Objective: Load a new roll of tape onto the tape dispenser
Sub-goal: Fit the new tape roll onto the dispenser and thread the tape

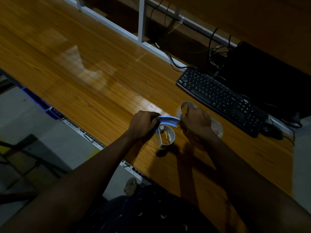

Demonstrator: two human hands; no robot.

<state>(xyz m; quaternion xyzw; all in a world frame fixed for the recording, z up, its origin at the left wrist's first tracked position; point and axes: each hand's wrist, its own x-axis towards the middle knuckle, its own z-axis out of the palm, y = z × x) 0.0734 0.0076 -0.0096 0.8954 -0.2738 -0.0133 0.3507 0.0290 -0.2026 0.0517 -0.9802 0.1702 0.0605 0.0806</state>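
Head view: dim, tape roll (217,127) half behind right hand (196,119).

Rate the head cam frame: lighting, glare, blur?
Head view: dim overall, forearms nearly black; pale glare streaks on the wooden desk; motion blur smears the far-left desk; hands cast hard shadows toward the near edge; the blue tape dispenser and keyboard stay readable.

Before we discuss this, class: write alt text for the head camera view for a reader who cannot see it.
Two hands hold a blue and white tape dispenser over a dim wooden desk: the left hand grips one end, the right hand the other. Two clear tape rolls, one behind and one beside the right hand, and a black keyboard lie to the right.
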